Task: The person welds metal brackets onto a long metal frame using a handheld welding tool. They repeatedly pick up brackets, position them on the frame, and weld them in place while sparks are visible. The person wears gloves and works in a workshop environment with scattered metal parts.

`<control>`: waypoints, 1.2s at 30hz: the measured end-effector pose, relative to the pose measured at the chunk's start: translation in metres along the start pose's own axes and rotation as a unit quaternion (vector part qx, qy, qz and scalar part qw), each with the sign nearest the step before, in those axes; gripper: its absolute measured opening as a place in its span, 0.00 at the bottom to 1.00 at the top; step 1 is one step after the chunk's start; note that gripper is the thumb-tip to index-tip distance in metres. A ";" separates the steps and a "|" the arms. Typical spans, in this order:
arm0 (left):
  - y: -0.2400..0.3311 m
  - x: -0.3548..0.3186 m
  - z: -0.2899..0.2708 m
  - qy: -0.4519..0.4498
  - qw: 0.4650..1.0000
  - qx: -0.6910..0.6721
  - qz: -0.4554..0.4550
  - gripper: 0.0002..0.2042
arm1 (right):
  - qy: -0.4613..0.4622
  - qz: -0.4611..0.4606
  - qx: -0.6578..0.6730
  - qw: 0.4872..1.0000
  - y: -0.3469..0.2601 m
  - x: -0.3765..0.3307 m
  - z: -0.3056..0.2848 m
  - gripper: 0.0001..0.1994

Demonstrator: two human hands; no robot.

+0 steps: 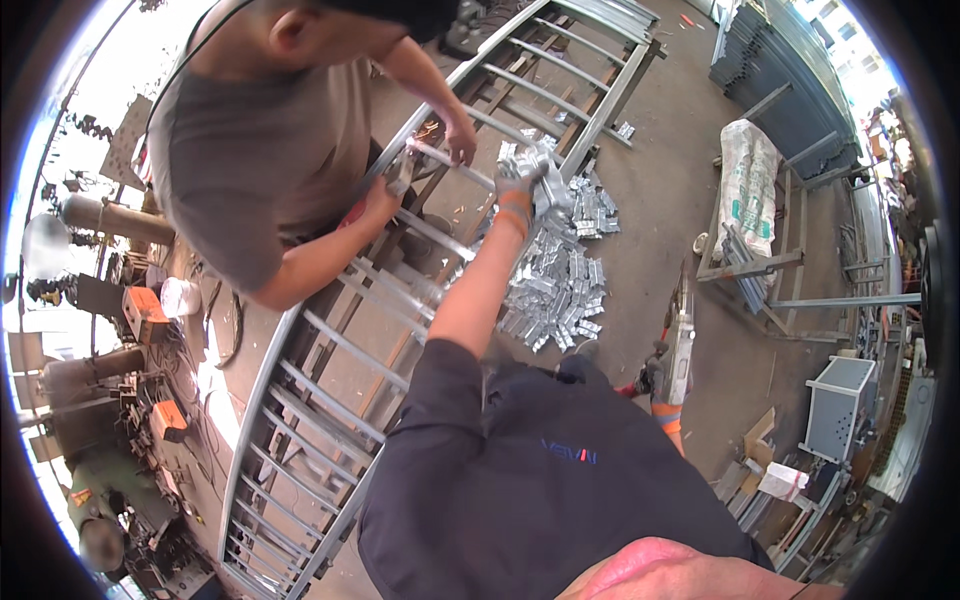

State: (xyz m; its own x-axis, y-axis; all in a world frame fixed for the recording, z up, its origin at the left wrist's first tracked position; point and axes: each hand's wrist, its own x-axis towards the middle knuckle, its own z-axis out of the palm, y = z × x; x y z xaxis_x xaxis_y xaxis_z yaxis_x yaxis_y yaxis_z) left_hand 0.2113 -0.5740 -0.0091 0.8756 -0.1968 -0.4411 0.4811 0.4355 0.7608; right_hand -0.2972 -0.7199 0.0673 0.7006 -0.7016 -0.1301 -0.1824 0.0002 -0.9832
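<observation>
My left hand, in a grey glove with an orange cuff, reaches over a ladder-like metal frame. Its fingers close round a shiny metal bracket, partly blurred, above a heap of similar brackets on the floor. Low at my right side, my right hand, gloved too, grips a long silvery tool with a narrow tip pointing away from me. The tool's exact kind is unclear, and my body hides part of that side. Across the frame, a co-worker's hand rests near a rung.
The co-worker leans over the frame's left side, the other hand on a red-handled tool. A wrapped white bundle lies on a metal stand at right, near stacked grey panels. A grey metal box stands at lower right.
</observation>
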 end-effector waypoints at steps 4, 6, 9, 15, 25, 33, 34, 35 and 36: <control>0.014 0.141 0.082 0.176 0.969 0.152 0.082 0.54 | 0.033 -0.045 -0.053 0.997 -0.012 0.008 -0.005 0.19; 0.029 0.192 0.104 0.303 0.876 0.362 0.100 0.65 | 0.040 0.099 0.099 0.989 -0.013 0.016 -0.009 0.20; 0.075 0.263 0.114 0.296 0.851 0.432 0.030 0.70 | 0.042 0.049 -0.106 0.992 0.001 0.034 -0.023 0.19; 0.078 0.311 0.086 0.431 0.626 0.646 0.069 0.61 | 0.043 0.225 -0.020 0.973 0.042 0.047 -0.070 0.18; 0.080 0.326 0.092 0.373 0.597 0.704 0.097 0.49 | 0.018 0.234 -0.050 0.971 0.080 0.087 -0.053 0.19; -0.004 0.200 0.176 0.111 0.712 0.439 0.537 0.36 | 0.029 0.166 -0.032 0.985 0.075 0.056 -0.066 0.20; -0.050 0.164 0.178 0.032 0.722 0.355 0.593 0.29 | 0.034 0.168 -0.032 0.985 0.073 0.054 -0.067 0.20; -0.101 0.116 0.167 0.010 0.780 0.382 0.495 0.35 | 0.038 0.166 -0.028 0.985 0.074 0.054 -0.066 0.20; -0.140 0.082 0.157 0.006 0.803 0.395 0.446 0.41 | 0.034 0.131 0.008 0.991 0.075 0.059 -0.065 0.20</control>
State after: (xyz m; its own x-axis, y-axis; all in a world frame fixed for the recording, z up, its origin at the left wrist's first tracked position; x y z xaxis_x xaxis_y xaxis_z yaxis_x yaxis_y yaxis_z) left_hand 0.2225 -0.7886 -0.0772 0.8888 -0.1064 0.4458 -0.4564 -0.2960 0.8391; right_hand -0.3146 -0.8077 -0.0059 0.5824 -0.7222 -0.3731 -0.3413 0.1993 -0.9186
